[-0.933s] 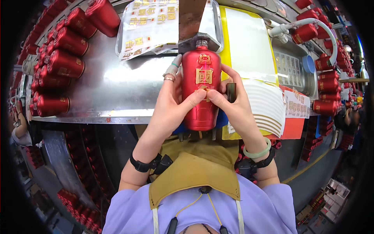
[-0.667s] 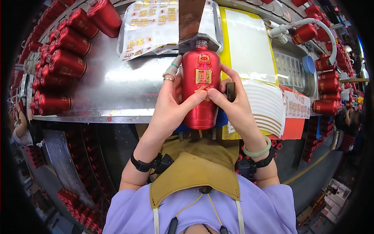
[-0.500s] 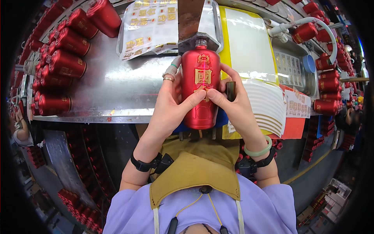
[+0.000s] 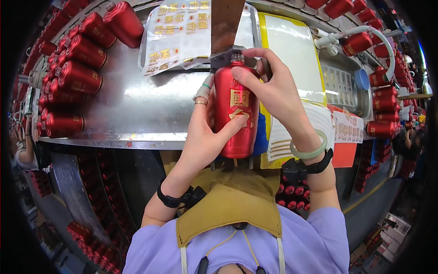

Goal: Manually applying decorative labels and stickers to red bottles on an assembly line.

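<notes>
A red bottle [image 4: 233,114] with gold characters on its front is held upright over the near edge of a steel table [image 4: 137,105]. My left hand [image 4: 205,132] wraps its left side, thumb pressed on the lower gold character. My right hand [image 4: 269,91] reaches over the bottle's shoulder, fingers curled at the neck and cap. A brown flat piece [image 4: 226,23] hangs just above the cap. Both wrists wear black bands; the right also carries a pale green bangle.
Several red bottles [image 4: 77,68] lie in rows on the table's left. A sheet of gold labels [image 4: 178,34] lies behind the bottle. A yellow-edged white sheet [image 4: 292,50] and more red bottles [image 4: 378,105] are on the right, with a white hose [image 4: 365,32].
My right hand has climbed from the bottle's middle to its neck and cap. The left hand keeps its hold, and the bottle stays in about the same place.
</notes>
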Motion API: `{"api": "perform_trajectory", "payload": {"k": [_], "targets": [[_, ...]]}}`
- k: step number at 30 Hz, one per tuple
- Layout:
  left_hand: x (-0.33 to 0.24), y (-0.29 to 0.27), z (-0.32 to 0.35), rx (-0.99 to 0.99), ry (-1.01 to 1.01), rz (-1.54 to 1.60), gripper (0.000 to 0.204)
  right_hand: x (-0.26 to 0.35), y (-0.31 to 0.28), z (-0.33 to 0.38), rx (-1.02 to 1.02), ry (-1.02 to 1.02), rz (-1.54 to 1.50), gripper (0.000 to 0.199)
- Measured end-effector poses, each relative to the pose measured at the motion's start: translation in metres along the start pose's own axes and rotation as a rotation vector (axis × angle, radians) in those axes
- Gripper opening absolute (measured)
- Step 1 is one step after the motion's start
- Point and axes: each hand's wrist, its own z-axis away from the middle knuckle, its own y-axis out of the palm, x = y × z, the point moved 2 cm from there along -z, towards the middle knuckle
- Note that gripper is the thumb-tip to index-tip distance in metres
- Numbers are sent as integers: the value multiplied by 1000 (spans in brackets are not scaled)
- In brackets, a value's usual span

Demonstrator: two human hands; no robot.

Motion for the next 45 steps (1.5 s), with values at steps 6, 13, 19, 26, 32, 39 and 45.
{"api": "perform_trajectory", "payload": {"k": [6, 13, 19, 26, 32, 39, 45], "targets": [[7, -3, -2, -1, 37, -33, 92, 3, 2, -3, 29, 30, 33, 52], [4, -1, -1, -6, 16, -15, 92, 4, 1, -4, 41, 59, 30, 52], [4, -1, -1, -5, 24, -2, 90, 2, 3, -4, 40, 54, 8, 52], [5, -2, 0, -1, 35, -41, 92, 0, 2, -5, 40, 34, -8, 51], [5, -2, -1, 5, 34, -49, 93, 0, 2, -5, 30, 28, 3, 51], [6, -2, -1, 9, 37, -51, 95, 1, 2, -4, 40, 34, -3, 50], [4, -2, 2, 10, 23, -39, 96, 2, 3, -3, 48, 32, 10, 51]]}}
